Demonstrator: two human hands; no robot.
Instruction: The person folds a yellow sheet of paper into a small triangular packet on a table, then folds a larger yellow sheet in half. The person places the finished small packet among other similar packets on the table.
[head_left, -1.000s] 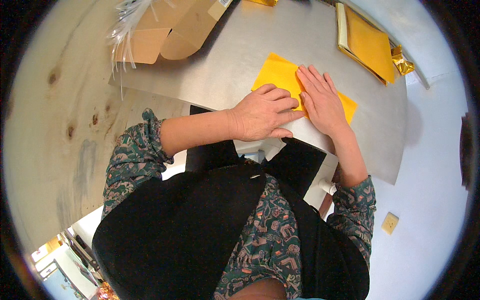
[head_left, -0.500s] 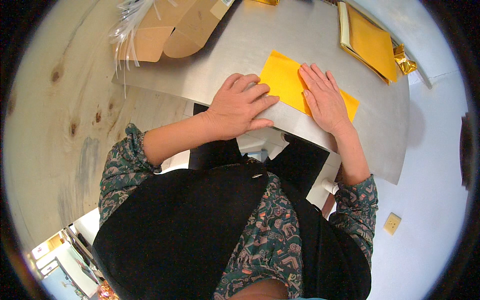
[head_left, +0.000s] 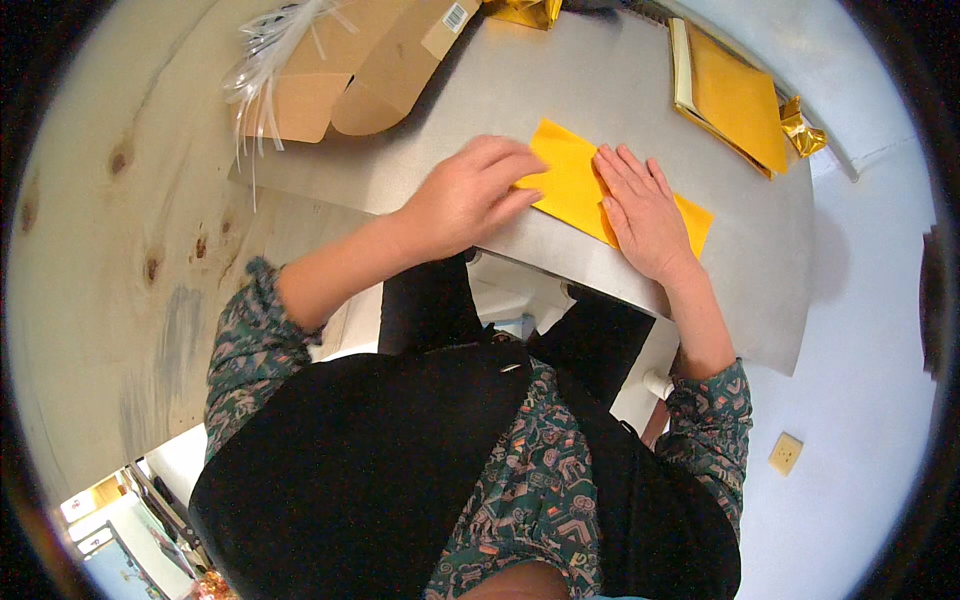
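A yellow folded sheet, paper or thin cloth, lies near the front edge of the metal table. My right hand rests flat across its right part, fingers stretched out. At the sheet's left end is my left hand, slightly blurred. Its fingers are bent, with a gap between thumb and forefinger where the sheet's edge shows. Whether those fingertips touch the sheet I cannot tell.
An opened cardboard box with whitish plastic strips stands at the far left. A stack of yellow sheets lies at the far right beside a shiny gold piece. Another gold piece sits at the back. The metal table borders a wall.
My left hand has shifted a little left and its fingers have drawn together from a wider spread. The right hand stays flat on the sheet. The whole view has tilted slightly.
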